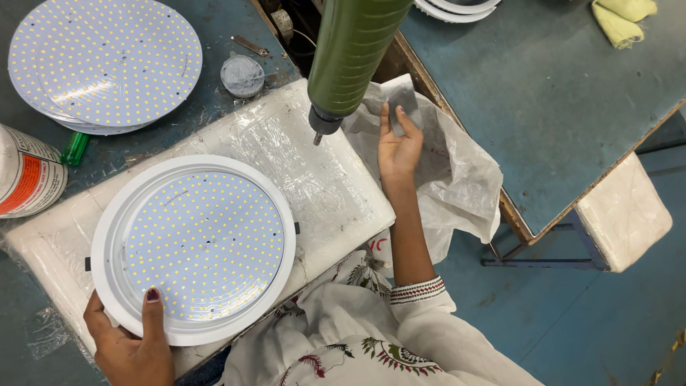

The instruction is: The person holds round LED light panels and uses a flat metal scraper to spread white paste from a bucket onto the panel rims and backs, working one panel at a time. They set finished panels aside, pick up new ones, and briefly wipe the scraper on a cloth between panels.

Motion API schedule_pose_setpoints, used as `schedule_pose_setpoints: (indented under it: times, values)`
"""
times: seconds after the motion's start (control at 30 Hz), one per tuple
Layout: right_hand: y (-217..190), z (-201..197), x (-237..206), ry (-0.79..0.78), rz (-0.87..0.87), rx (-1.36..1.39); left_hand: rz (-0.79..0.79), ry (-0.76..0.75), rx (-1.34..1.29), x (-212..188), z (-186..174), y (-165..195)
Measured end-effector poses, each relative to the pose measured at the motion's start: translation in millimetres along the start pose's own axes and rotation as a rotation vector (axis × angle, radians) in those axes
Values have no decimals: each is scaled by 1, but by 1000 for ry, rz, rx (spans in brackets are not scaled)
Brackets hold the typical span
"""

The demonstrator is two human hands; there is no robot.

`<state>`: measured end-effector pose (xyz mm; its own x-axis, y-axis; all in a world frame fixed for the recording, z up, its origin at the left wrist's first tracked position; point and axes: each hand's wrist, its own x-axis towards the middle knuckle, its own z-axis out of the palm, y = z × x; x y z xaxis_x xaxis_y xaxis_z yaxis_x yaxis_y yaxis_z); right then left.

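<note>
Looking down through the head camera, I saw my left hand (132,343) at the near edge of a round white lamp housing (193,246). Its grip was narrow and holding the rim: the thumb lay on top, over the white ring, and the fingers curled under the edge. Inside the housing sat a round board (204,243) dotted all over with small yellow diodes, lying flat. The housing rested on a white foam pad (314,179) wrapped in clear film, which lay on the blue table (214,100).

My right hand (397,146) was well apart from the lamp, off the right end of the pad, palm up among the folds of a clear plastic bag (461,179). Its grip was loose, the fingers half curled on a small grey piece (404,100) of the bag or of something in it; I could not tell which.

A green powered screwdriver (350,53) hung upright between the two hands, its tip just above the pad and touching nothing.

At the far left lay a stack of more diode boards (107,61), with a small round grey lid (242,74) beside it. A white and orange can (25,171) stood at the left edge. On a second blue table (550,93) to the right lay a yellow cloth (622,18).
</note>
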<state>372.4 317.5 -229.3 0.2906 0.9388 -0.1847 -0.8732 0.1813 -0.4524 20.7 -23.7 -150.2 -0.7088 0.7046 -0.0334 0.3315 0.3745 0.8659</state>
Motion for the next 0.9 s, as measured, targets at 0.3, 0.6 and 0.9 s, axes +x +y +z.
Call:
schedule_pose_setpoints:
  times: [0.3, 0.6, 0.9]
  values:
    - [12, -11, -8, 6, -143, -327, -21, -3, 23, 2, 2, 6]
    - [22, -19, -11, -45, -414, -904, 21, 18, -8, 0, 5, -9]
    - [17, 15, -14, -44, -615, -1148, 187, 28, -240, 25, 27, -105]
